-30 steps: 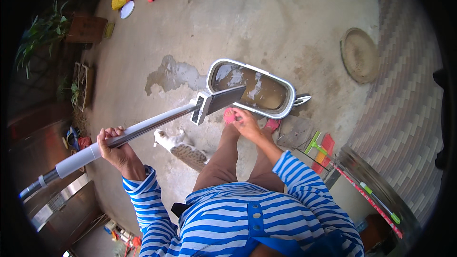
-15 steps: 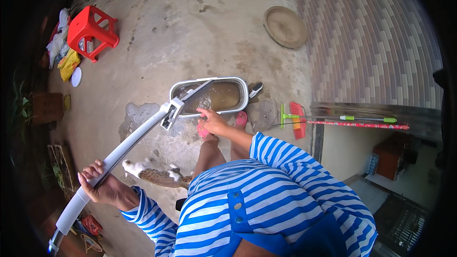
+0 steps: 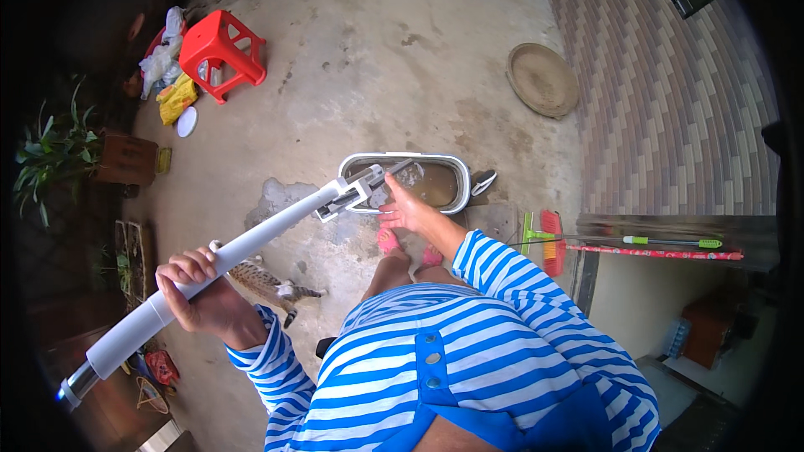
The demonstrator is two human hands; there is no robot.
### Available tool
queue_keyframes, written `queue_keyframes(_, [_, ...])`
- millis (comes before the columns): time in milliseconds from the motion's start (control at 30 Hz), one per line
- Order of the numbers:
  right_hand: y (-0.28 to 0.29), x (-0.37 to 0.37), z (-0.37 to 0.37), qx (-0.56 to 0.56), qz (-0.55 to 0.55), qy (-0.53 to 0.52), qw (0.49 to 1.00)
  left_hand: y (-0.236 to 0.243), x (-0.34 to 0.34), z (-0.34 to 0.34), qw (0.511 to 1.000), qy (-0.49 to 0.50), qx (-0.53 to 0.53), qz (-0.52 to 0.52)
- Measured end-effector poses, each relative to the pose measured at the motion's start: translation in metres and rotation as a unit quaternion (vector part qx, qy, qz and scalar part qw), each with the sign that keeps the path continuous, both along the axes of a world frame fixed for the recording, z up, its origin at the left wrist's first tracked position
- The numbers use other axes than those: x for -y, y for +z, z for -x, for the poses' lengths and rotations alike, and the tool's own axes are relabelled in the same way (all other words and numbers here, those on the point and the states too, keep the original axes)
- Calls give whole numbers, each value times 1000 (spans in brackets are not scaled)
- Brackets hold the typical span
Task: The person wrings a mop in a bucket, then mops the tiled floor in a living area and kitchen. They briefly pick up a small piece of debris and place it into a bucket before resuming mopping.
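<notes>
My left hand (image 3: 197, 293) is wrapped round the thick white handle of a mop (image 3: 276, 234), which slants from the lower left up to the bucket. At its far end are a white bracket and a thin dark bar that reaches over the bucket. My right hand (image 3: 404, 208) is beside that bracket, fingers spread, index finger pointing up at the mop's head; whether it touches is hard to tell. The grey-white oblong bucket (image 3: 463, 205) holds murky brown water and stands in front of my feet in pink sandals (image 3: 388, 241).
A cat (image 3: 261, 280) is on the concrete beneath the mop handle. To the right lie a red broom (image 3: 551, 243) and a brush (image 3: 483, 182). A round woven tray (image 3: 543, 79) lies by the tiled wall. A red stool (image 3: 222, 50), bags and potted plants (image 3: 63, 146) stand left.
The mop's bracket has moved up and right, over the bucket's near left edge. My right hand has come closer to it and opened its fingers. The cat has shifted behind the handle.
</notes>
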State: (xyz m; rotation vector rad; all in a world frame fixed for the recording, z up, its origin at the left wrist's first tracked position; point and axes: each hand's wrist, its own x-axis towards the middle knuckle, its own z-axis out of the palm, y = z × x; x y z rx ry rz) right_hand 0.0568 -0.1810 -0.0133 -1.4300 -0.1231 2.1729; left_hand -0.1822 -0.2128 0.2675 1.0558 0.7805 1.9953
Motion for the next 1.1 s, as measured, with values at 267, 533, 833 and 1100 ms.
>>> queue_keyframes(267, [24, 11, 19, 1, -27, -12, 1000, 16, 40, -12, 999, 28, 9, -28])
queue_keyframes(533, [27, 30, 21, 153, -112, -17, 982, 26, 60, -4, 998, 34, 12, -50])
queue_keyframes(833, [-2, 82, 29, 8, -126, -117, 985, 16, 44, 31, 999, 7, 46, -18])
queue_keyframes(1100, [-43, 136, 29, 45, -163, -171, 971, 12, 22, 67, 993, -65, 86, -52])
